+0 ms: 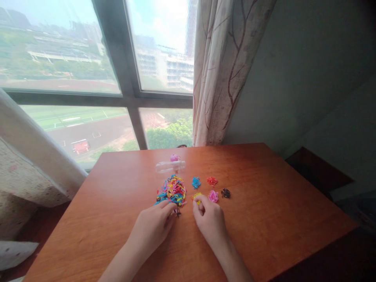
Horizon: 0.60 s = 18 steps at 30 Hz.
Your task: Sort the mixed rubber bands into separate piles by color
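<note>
A heap of mixed small rubber bands point(173, 188) in blue, yellow, pink, red and black lies mid-table. My left hand point(157, 221) rests at its near edge, fingers curled down and closed. Black and pink bands point(178, 212) stick out by its fingertips; its grip is partly hidden. My right hand point(210, 217) is closed in a pinch at the yellow bands point(197, 196), partly covering them; what it pinches is too small to tell. Sorted piles lie close by: blue bands point(196, 182), red bands point(212, 181), pink bands point(213, 196) and black bands point(225, 193).
A clear plastic bottle point(169, 167) lies on its side behind the heap, with a purple round object point(174, 158) beyond it. The brown wooden table point(264, 219) stands against a window, with a patterned curtain point(214, 78) on the right and another curtain point(38, 156) at left.
</note>
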Each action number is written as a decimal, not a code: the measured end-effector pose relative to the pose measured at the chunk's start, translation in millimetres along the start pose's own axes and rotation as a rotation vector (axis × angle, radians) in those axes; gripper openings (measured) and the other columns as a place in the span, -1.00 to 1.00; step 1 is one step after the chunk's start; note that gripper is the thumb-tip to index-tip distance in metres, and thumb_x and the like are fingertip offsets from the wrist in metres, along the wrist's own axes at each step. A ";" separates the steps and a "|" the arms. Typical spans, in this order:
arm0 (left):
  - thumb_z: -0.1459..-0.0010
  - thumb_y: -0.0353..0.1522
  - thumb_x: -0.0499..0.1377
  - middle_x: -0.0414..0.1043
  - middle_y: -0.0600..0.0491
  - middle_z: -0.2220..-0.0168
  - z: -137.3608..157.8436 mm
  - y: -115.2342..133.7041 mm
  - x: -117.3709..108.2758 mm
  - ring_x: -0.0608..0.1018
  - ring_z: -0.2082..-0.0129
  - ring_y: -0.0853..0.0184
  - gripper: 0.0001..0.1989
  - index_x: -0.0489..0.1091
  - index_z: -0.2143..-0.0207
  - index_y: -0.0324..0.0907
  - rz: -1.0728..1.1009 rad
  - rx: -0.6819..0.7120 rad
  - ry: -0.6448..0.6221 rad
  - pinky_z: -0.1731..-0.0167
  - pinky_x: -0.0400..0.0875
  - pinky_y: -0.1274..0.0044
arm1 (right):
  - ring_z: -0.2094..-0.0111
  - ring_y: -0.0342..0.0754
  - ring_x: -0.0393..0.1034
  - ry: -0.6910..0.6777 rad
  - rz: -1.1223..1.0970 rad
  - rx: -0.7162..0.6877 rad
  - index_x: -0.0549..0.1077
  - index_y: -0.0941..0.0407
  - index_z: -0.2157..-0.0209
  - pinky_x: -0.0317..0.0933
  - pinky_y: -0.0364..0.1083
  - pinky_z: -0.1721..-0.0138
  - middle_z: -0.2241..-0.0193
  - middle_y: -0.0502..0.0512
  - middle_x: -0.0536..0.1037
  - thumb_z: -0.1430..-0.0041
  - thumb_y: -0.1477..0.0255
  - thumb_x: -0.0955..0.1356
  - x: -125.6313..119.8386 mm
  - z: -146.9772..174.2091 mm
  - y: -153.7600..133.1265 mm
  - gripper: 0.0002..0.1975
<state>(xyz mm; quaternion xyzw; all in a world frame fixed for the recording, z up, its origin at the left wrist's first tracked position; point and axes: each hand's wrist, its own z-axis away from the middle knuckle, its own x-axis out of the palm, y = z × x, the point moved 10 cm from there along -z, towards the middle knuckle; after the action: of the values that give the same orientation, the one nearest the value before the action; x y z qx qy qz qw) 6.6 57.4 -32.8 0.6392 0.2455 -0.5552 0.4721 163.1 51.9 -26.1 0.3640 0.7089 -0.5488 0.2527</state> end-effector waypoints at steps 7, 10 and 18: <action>-0.28 -0.42 -0.04 0.53 0.07 0.16 -0.2 1.8 -1.7 0.60 0.25 0.25 -0.77 0.39 0.17 -0.05 -0.007 0.003 -0.011 0.34 0.36 0.53 | 0.49 -0.10 0.38 -0.101 0.395 0.199 0.54 0.02 0.36 -0.12 -0.16 0.50 0.56 -0.02 0.52 -0.27 0.39 0.31 -39.6 -61.2 67.5 -0.83; -0.28 -0.42 -0.04 0.53 0.07 0.15 0.5 1.4 -2.3 0.60 0.23 0.24 -0.76 0.39 0.16 -0.05 -0.004 0.005 -0.010 0.32 0.37 0.52 | 0.46 -0.08 0.40 -0.117 0.426 0.197 0.57 0.01 0.37 -0.14 -0.15 0.51 0.50 0.03 0.57 -0.24 0.39 0.33 -38.0 -72.4 73.5 -0.84; -0.26 -0.45 -0.04 0.52 0.06 0.17 1.5 -5.3 -8.1 0.60 0.22 0.25 -0.72 0.41 0.14 -0.04 0.016 -0.018 -0.013 0.29 0.40 0.52 | 0.46 -0.12 0.40 -0.037 0.348 0.125 0.57 0.01 0.31 -0.07 -0.15 0.48 0.46 0.00 0.58 -0.32 0.38 0.26 -39.2 -51.5 44.0 -0.76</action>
<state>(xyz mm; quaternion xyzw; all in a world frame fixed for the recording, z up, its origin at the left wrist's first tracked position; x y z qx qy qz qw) -0.7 60.1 -26.8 0.6331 0.2422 -0.5534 0.4840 223.9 97.9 -8.7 0.4860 0.5950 -0.5463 0.3337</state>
